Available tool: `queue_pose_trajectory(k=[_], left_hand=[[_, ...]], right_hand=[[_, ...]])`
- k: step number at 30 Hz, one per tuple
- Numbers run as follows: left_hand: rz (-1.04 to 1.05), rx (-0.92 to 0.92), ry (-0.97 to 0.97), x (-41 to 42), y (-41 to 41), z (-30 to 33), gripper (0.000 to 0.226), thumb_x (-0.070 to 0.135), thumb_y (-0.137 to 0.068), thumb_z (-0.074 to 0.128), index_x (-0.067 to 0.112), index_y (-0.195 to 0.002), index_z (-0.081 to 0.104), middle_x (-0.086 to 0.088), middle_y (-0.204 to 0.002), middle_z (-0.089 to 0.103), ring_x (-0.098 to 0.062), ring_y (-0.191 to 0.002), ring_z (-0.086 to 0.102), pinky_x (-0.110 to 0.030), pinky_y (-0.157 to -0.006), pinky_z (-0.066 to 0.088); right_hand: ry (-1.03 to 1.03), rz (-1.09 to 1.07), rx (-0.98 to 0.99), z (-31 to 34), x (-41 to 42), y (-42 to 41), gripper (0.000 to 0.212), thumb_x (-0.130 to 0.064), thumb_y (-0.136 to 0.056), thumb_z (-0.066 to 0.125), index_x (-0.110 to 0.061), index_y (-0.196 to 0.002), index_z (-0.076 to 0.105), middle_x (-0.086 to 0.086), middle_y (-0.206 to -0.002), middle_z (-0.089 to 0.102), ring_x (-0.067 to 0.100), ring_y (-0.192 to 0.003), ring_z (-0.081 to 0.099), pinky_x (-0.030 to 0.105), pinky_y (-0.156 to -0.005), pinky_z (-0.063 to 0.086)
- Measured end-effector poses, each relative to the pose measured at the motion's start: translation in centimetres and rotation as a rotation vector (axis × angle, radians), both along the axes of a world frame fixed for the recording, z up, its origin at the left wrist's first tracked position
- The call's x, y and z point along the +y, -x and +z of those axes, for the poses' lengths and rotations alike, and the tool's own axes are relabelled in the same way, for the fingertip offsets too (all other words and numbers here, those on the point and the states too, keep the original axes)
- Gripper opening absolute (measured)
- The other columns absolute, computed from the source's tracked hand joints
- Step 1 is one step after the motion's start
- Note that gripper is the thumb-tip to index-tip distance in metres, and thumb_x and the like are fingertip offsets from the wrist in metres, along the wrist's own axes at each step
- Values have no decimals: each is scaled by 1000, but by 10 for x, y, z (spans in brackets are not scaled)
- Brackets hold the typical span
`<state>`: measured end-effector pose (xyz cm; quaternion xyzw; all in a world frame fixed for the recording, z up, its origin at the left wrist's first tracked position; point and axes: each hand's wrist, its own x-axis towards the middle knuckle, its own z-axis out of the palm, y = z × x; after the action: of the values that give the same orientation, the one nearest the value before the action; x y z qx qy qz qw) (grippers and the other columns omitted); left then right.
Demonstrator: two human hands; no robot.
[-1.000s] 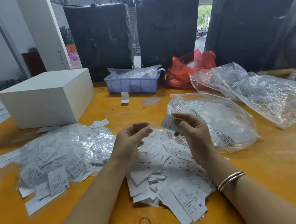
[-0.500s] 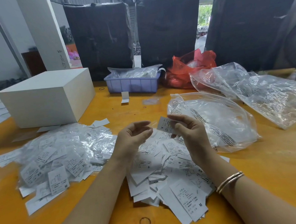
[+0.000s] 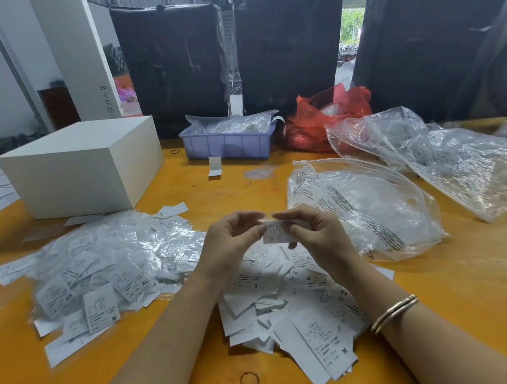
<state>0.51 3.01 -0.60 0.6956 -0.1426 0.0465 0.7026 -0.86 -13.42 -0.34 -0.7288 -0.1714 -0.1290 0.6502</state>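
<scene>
We record the left hand [image 3: 232, 243] and right hand [image 3: 318, 235], fingers curled, together pinching one white label [image 3: 273, 235] above the loose label pile [image 3: 288, 306]. Bagged labels [image 3: 98, 268] lie at 9 o'clock and a clear bag [image 3: 371, 211] at 3 o'clock.

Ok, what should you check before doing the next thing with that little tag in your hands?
1. Grip: left hand and right hand both pinch the tag: ok.
2. Size letter on the tag readable: cannot tell, print is blurred.
3. Clear sleeve around the tag: cannot tell.
4. Loose tags pile lies under the hands, with more to take: ok.
5. Wrapped tags pile on the left looks close enough to reach: ok.
</scene>
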Motion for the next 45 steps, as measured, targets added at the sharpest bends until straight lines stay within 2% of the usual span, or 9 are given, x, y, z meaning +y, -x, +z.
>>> queue_pose_trajectory(k=[4,7,12,20,27,30,33,41,45], left_hand=[[33,-30,-38,2,0,2,7,13,-83,66,16,-89,69,6,-74,71,2,-65,63,-8,-58,45],[43,-34,-52,4,1,3,13,29,-80,63,20,-87,69,10,-73,72,2,-65,62,-8,-60,45],[19,-34,-43,2,3,4,17,33,-78,60,21,-86,70,11,-71,72,3,-65,61,-8,-60,45],[-12,-23,-42,2,3,5,22,37,-74,61,21,-86,71,9,-73,72,1,-67,62,-10,-63,47],[-28,-2,-43,4,3,3,23,39,-74,62,24,-87,72,8,-77,73,1,-70,62,-10,-64,48],[-12,5,-42,3,2,3,17,32,-78,62,21,-88,71,9,-73,72,1,-67,61,-10,-63,47],[0,5,-34,3,1,2,9,21,-83,64,18,-90,68,9,-72,72,1,-66,62,-9,-61,46],[-75,30,-50,3,-1,-1,17,4,-80,69,17,-92,68,6,-74,72,-3,-72,66,-12,-64,48],[-75,-25,-222,2,0,-4,10,8,-81,71,16,-86,69,8,-74,70,-2,-72,65,-11,-63,47]], right_hand=[[-96,-54,9,2,-2,0,36,13,-85,51,-17,-94,68,7,-86,62,0,-62,57,16,-54,47],[-287,-130,6,7,-9,-1,33,8,-87,53,-20,-93,68,3,-82,63,2,-63,58,17,-55,49],[-426,-130,3,10,-12,-3,31,6,-87,55,-21,-93,69,-9,-73,68,5,-70,60,18,-56,48],[-295,-100,-57,7,-9,-3,36,4,-87,58,-30,-88,72,-4,-83,62,2,-73,60,17,-57,49],[-265,-76,-61,7,-11,-2,36,5,-87,57,-29,-91,70,-8,-80,63,1,-74,60,17,-58,49],[-204,-29,-31,7,-10,-1,33,7,-86,57,-22,-95,67,-10,-74,64,4,-70,59,18,-57,50],[-166,17,23,6,-10,-2,32,9,-85,56,-19,-98,67,0,-77,64,10,-65,57,19,-57,49],[-25,113,91,3,-11,-3,32,8,-84,59,-18,-101,66,1,-78,60,5,-65,58,19,-56,49],[-52,121,80,1,-7,-3,33,5,-83,62,-17,-108,62,1,-76,61,6,-65,59,19,-56,49]])
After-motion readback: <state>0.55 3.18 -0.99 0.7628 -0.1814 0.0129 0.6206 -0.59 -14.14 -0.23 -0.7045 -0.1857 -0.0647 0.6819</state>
